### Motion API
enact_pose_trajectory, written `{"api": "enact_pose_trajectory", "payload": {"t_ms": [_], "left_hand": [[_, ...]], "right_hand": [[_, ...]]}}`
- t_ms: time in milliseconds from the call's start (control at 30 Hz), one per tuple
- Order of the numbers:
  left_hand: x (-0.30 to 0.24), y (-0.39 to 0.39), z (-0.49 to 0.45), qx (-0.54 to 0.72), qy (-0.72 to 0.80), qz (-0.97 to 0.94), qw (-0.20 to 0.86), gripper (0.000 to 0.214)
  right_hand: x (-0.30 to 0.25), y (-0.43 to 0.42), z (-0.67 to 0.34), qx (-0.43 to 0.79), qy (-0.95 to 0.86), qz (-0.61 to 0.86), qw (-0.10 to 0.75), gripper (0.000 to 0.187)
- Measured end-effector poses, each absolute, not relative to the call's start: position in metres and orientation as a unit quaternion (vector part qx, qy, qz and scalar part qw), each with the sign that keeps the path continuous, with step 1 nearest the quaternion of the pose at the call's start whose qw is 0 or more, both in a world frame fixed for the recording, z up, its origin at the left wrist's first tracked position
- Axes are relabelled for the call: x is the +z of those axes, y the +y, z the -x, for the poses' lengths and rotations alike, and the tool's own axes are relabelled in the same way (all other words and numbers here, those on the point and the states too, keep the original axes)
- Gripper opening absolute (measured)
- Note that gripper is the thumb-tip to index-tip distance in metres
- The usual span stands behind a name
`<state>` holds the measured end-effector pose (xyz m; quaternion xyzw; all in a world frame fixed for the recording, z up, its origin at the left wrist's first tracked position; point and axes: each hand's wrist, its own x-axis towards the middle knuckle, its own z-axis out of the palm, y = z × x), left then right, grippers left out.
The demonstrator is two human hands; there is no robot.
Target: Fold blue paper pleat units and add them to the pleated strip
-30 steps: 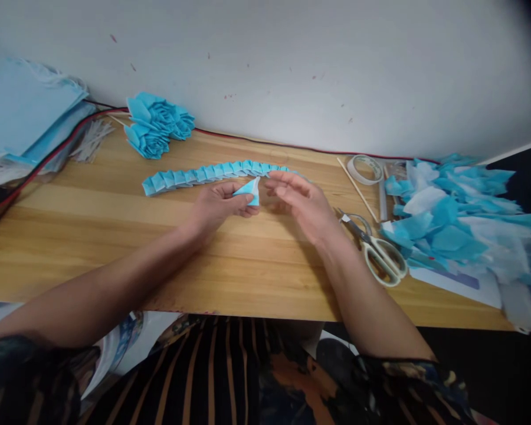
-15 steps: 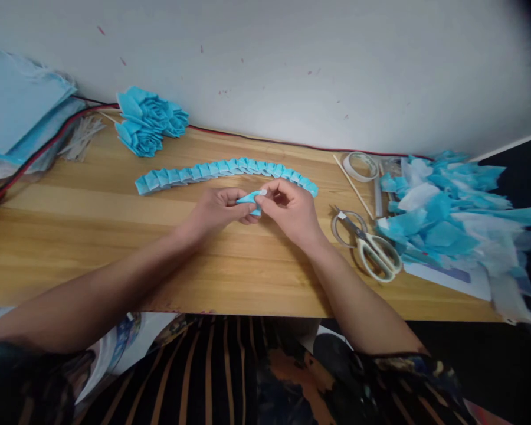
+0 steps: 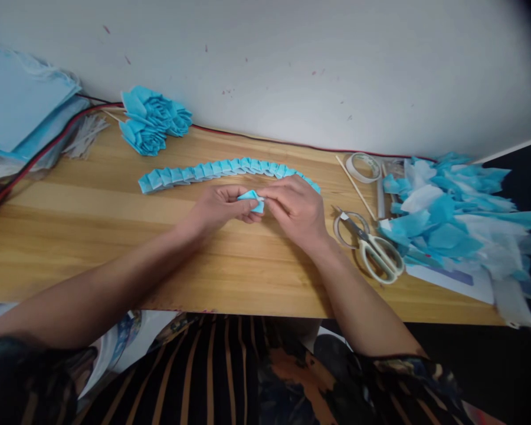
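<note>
A small folded piece of blue fabric [image 3: 257, 206], white along one edge, is pinched between the thumb and fingers of my left hand [image 3: 223, 205]. The fingertips of my right hand [image 3: 296, 209] are closed at the white right corner of that piece. Just behind both hands a curved row of folded blue pieces [image 3: 199, 172] lies on the wooden table [image 3: 159, 236]. My right hand covers part of the row near its right end. The undersides of my fingers are hidden.
Scissors [image 3: 376, 251] lie on the right, over a ring [image 3: 337, 227], near a tape roll [image 3: 363, 167] and a thin stick [image 3: 356, 188]. Cut blue and white scraps [image 3: 451, 221] are heaped far right. Blue fabric flowers [image 3: 153, 118], white strips [image 3: 85, 137] and blue sheets [image 3: 26, 100] are at left.
My right fingers have shifted right from the middle of the folded piece to its corner, and more of its blue face shows. The whole view has moved slightly.
</note>
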<state>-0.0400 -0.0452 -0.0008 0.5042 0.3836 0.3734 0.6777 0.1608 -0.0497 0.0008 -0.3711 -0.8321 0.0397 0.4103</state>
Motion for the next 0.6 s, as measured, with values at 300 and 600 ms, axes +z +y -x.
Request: {"api": "enact_pose_trajectory", "payload": {"t_ms": [300,600], "left_hand": [[-0.0026,-0.0461,0.0411,0.377,0.377,-0.496,0.685,0.040],[-0.0073,-0.0446,0.0420,0.385,0.370,-0.490,0.689,0.040]], "right_hand": [[0.0020,-0.0518,-0.1597,0.061,-0.828,0.413,0.375,0.031],[-0.0012,-0.0507,-0.1599,0.058,-0.825,0.415,0.381,0.032]]}}
